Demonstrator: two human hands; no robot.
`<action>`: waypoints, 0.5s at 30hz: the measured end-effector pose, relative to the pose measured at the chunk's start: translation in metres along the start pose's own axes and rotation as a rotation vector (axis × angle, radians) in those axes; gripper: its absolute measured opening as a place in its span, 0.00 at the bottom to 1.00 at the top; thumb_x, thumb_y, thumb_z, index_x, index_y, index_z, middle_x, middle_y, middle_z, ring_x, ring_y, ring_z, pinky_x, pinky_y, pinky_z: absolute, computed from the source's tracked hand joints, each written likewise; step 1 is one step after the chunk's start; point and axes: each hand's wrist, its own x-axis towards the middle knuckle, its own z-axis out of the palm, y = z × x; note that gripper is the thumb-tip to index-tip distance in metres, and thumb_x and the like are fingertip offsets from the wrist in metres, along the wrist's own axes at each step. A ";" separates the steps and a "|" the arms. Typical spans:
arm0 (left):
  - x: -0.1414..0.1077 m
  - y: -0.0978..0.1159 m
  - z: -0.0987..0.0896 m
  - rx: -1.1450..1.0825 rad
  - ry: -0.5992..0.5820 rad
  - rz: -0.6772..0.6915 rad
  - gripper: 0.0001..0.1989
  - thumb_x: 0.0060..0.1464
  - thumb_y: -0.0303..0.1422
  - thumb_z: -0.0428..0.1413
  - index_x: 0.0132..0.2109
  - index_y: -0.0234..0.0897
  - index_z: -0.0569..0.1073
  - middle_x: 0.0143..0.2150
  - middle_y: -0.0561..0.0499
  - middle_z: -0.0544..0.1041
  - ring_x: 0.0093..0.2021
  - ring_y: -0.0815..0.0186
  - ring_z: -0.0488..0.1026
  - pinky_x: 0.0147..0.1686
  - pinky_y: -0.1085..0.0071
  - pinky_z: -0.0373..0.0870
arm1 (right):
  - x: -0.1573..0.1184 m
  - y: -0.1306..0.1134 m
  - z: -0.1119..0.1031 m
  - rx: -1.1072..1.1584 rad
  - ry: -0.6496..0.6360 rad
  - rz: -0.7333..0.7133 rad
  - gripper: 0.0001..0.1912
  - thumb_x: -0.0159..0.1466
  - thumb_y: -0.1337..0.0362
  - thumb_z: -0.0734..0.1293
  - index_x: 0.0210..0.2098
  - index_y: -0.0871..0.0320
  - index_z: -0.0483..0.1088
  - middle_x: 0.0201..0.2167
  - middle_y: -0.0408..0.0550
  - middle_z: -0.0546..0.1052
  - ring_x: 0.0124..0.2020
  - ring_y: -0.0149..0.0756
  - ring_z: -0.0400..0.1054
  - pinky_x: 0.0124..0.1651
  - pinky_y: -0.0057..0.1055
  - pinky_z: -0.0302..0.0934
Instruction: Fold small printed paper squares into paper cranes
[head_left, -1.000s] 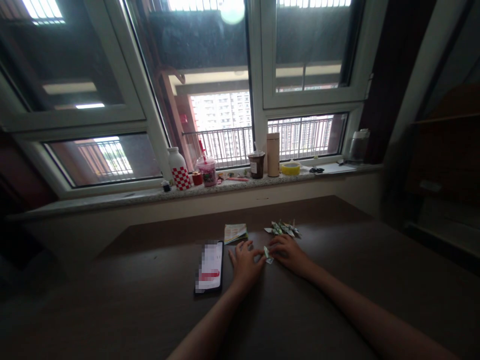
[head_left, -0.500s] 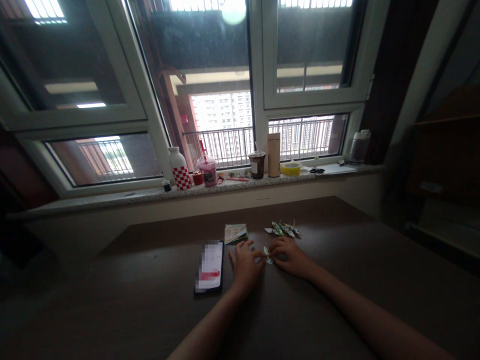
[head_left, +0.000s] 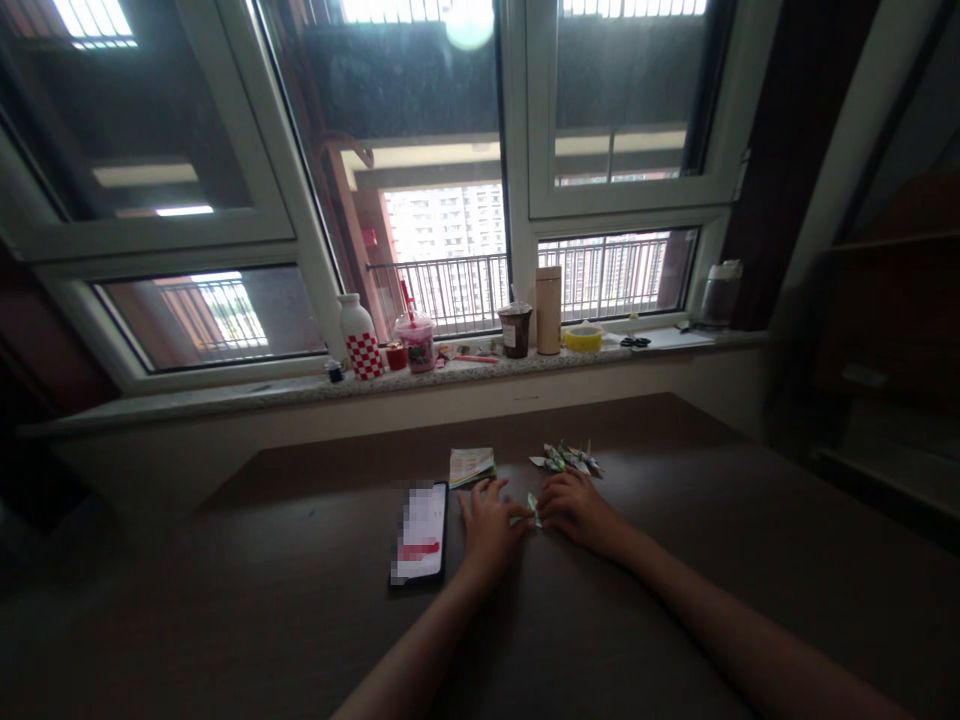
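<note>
A small folded paper piece (head_left: pixel 533 508), green and white, stands between my two hands on the brown table. My left hand (head_left: pixel 491 525) pinches its left side with thumb and finger, the other fingers spread. My right hand (head_left: pixel 577 512) closes on its right side, fingers curled, covering part of it. Just beyond my right hand lies a pile of folded paper pieces (head_left: pixel 568 459). A stack of printed paper sheets (head_left: pixel 471 467) rests beyond my left hand, close to its fingertips.
A phone (head_left: pixel 421 535) lies left of my left hand. Along the windowsill (head_left: pixel 465 375) stand a checkered bottle (head_left: pixel 362 340), a pink cup (head_left: pixel 416 343), a dark drink cup (head_left: pixel 515 330), a tan flask (head_left: pixel 548 312) and yellow tape (head_left: pixel 583 340).
The fingers of my right hand have curled further over the paper piece, and less of it shows. My left hand has barely shifted.
</note>
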 end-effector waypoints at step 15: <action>-0.002 0.007 -0.001 0.022 0.047 0.016 0.06 0.54 0.40 0.60 0.39 0.53 0.81 0.65 0.54 0.65 0.67 0.52 0.53 0.65 0.36 0.31 | 0.000 -0.010 0.000 -0.024 0.032 0.060 0.05 0.63 0.63 0.66 0.37 0.52 0.75 0.40 0.45 0.78 0.52 0.42 0.66 0.66 0.54 0.38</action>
